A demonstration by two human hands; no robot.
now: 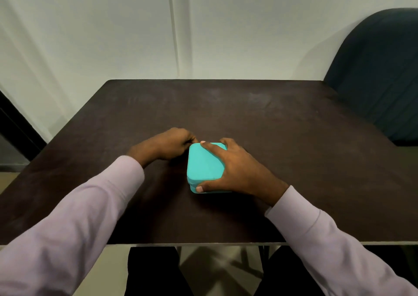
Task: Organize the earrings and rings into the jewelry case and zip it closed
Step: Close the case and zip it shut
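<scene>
A turquoise jewelry case (203, 166) lies with its lid down on the dark table (282, 137), near the middle front. My right hand (233, 166) holds it from the right, fingers spread over the lid and thumb pressed against the near side. My left hand (174, 144) is at the case's far left corner with fingers curled, pinching something small there that looks like the zipper pull; the pull itself is hidden by the fingers. No earrings or rings are visible.
A dark blue chair (380, 74) stands at the table's far right corner. A pale wall runs behind the far edge. The table's front edge is close to my body, with my legs below it.
</scene>
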